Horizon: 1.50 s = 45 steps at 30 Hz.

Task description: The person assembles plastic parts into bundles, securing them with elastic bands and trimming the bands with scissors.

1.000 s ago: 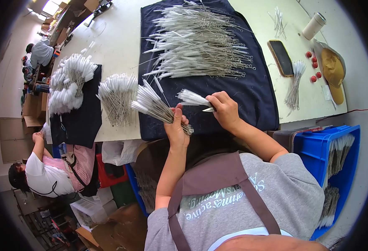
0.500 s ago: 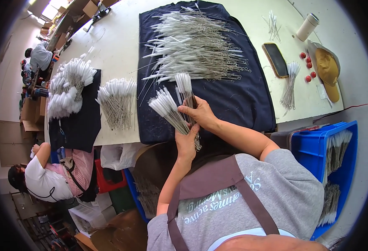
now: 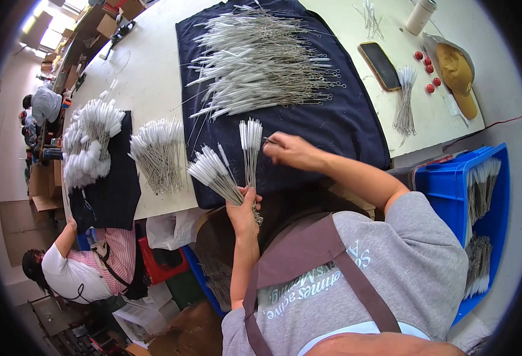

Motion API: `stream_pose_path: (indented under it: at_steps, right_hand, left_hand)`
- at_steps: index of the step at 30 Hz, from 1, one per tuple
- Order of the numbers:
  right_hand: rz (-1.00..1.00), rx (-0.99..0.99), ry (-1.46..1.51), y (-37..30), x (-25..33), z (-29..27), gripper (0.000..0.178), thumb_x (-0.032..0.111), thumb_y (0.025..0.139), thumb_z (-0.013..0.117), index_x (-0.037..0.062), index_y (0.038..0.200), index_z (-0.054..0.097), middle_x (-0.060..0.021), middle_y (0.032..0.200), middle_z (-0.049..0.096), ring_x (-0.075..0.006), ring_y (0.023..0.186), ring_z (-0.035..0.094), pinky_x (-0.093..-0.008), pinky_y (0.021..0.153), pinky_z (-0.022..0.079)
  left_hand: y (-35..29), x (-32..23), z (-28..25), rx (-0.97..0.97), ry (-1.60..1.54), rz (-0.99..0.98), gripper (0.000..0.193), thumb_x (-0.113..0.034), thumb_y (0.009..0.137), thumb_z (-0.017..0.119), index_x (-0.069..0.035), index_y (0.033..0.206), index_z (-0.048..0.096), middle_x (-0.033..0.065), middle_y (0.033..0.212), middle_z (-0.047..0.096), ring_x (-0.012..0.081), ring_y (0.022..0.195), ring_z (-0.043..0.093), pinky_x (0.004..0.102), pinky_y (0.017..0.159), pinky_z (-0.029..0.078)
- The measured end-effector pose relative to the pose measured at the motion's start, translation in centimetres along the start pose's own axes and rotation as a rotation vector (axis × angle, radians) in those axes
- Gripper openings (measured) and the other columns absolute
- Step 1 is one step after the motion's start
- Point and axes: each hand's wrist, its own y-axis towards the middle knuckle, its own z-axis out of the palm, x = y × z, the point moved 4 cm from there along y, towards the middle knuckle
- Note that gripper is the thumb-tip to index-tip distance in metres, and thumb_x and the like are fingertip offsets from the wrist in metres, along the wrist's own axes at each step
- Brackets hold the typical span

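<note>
My left hand (image 3: 244, 215) is closed round the wire stems of a bundle of thin tube brushes (image 3: 214, 170) with white bristles. The bundle fans into two clusters, the right one (image 3: 251, 142) standing more upright. Just to its right, my right hand (image 3: 293, 152) is apart from the brushes. Its fingers are closed, and a small dark tip shows at them, too small to name. Beyond both hands, a large pile of the same brushes (image 3: 261, 65) lies on a dark cloth (image 3: 332, 133), looped wire ends mostly toward the right.
Left of the cloth are a brush bundle (image 3: 157, 155) and a heap of fluffier brushes (image 3: 92, 142). A phone (image 3: 379, 66), a small brush bundle (image 3: 405, 102), red balls (image 3: 430, 69), a cap (image 3: 455, 68) and a bottle (image 3: 420, 18) lie right. Blue crates (image 3: 441, 178) flank me; a co-worker (image 3: 74, 270) is at left.
My right hand has left the bundle and moved right, its fingers now closed. My left hand has shifted slightly left and down with the brushes. The whole view has shifted a little.
</note>
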Motion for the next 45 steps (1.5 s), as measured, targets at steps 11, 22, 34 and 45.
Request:
stream_pose_path:
  at_steps: [11,22,34,45]
  right_hand:
    - [-0.642,-0.015,-1.279,-0.8,8.2,-6.7,0.028,0.037,0.082,0.058,0.0094,0.088,0.059,-0.003,0.082,0.059,-0.0201,0.081,0.059,-0.0327,0.067,0.049]
    - [-0.5,0.237,-1.471,1.2,11.2,-5.5,0.03,0.037,0.079,0.06,0.0075,0.073,0.059,-0.0065,0.071,0.059,-0.0255,0.076,0.062,-0.0385,0.066,0.05]
    - [-0.487,0.276,-1.499,1.3,11.0,-5.3,0.03,0.038,0.078,0.061,0.0084,0.072,0.061,-0.0075,0.069,0.061,-0.0259,0.075,0.062,-0.038,0.065,0.049]
    - [-0.517,0.273,-1.473,1.3,10.9,-5.6,0.028,0.037,0.077,0.062,0.0089,0.071,0.059,-0.0068,0.067,0.06,-0.0256,0.073,0.061,-0.0383,0.063,0.048]
  left_hand:
    - [-0.7,-2.0,-0.6,-0.104,0.266,0.213,0.017,-0.002,0.08,0.065,-0.002,0.09,0.05,0.0064,0.081,0.061,0.0096,0.06,0.058,0.0181,0.049,0.041]
    - [-1.2,-2.8,-0.4,-0.121,0.348,0.289,0.017,-0.002,0.079,0.066,-0.002,0.09,0.053,0.0062,0.083,0.063,0.008,0.062,0.059,0.0175,0.051,0.041]
    - [-1.3,-2.9,-0.2,-0.117,0.341,0.29,0.018,-0.002,0.078,0.067,-0.002,0.091,0.054,0.005,0.081,0.063,0.008,0.062,0.059,0.0178,0.052,0.041]
    - [-1.3,-3.0,0.0,-0.113,0.346,0.29,0.018,-0.002,0.078,0.067,-0.001,0.091,0.055,0.0047,0.08,0.063,0.0081,0.062,0.059,0.018,0.052,0.042]
